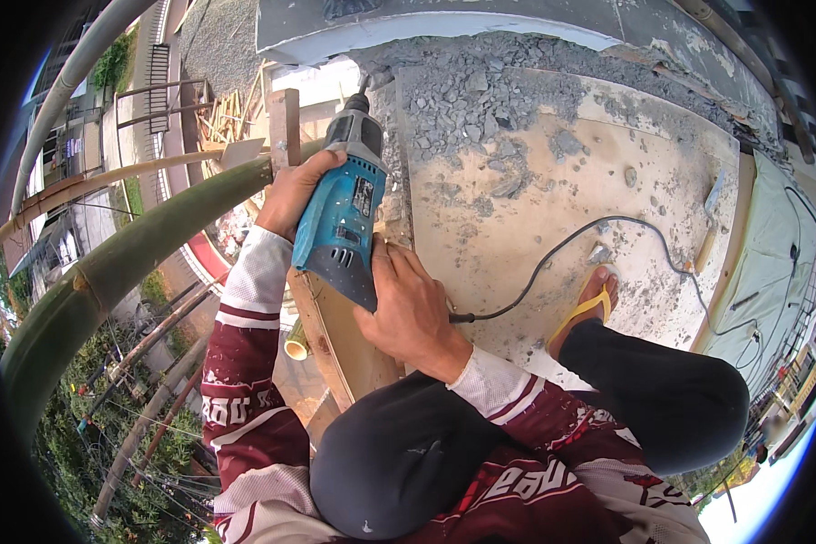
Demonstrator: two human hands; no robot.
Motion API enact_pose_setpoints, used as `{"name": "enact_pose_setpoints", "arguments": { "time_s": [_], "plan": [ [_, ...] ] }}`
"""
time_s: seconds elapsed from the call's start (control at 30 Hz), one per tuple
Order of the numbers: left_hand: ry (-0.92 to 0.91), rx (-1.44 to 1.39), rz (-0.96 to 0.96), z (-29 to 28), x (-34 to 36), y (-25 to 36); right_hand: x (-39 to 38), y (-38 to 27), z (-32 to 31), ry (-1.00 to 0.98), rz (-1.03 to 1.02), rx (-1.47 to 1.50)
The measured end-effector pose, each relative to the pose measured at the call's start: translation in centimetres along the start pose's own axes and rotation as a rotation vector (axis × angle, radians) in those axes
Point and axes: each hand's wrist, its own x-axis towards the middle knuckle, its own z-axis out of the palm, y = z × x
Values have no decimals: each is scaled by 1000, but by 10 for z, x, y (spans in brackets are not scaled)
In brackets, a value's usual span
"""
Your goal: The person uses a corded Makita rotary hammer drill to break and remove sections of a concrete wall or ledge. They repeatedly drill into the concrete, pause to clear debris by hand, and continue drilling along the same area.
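Observation:
A blue and black corded rotary hammer [344, 201] slants across the middle of the view, its nose pointing up and away from me. My left hand [292, 192] is closed around the tool's left side behind the black front housing, thumb lying on top. At the rear, my right hand [415, 308] wraps the dark handle; whether a finger presses the trigger is hidden. The bit [364, 84] reaches the broken lower edge of a grey concrete ledge [426, 27]. I cannot tell how deep it goes. Grey rubble [480, 95] lies beside it.
A black power cord [567, 243] loops rightward over a dusty board [517, 245]. My sandalled foot [596, 295] stands on it. Thick green bamboo [140, 231] and a wooden post [285, 122] flank my left side, with a drop to ground beyond. A greenish sheet [771, 245] lies at right.

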Motion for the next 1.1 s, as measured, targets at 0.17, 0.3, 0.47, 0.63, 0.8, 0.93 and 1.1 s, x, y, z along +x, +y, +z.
{"name": "enact_pose_setpoints", "arguments": {
  "time_s": [0.17, 0.3, 0.47, 0.63, 0.8, 0.93, 1.1],
  "plan": [
    [-26, -155, 119, 1, -49, -26, -40, -13, -11, -5, -120, -28],
    [-45, -200, 159, 15, -80, -35, -59, -8, -33, -17, -188, -104],
    [-31, -180, 273, 39, -104, -41, -81, -2, -52, 19, -280, -190],
    [-22, -98, 335, 77, -113, -43, -106, 6, -83, 49, -289, -222],
    [21, -41, 372, 106, -102, -43, -105, 30, -108, 36, -276, -216],
    [-146, -318, 288, 117, -70, -49, -108, 33, -134, 33, -82, -194],
    [-478, -731, 128, 146, -16, -57, -108, 28, -141, 134, 140, 158]
  ]
}}
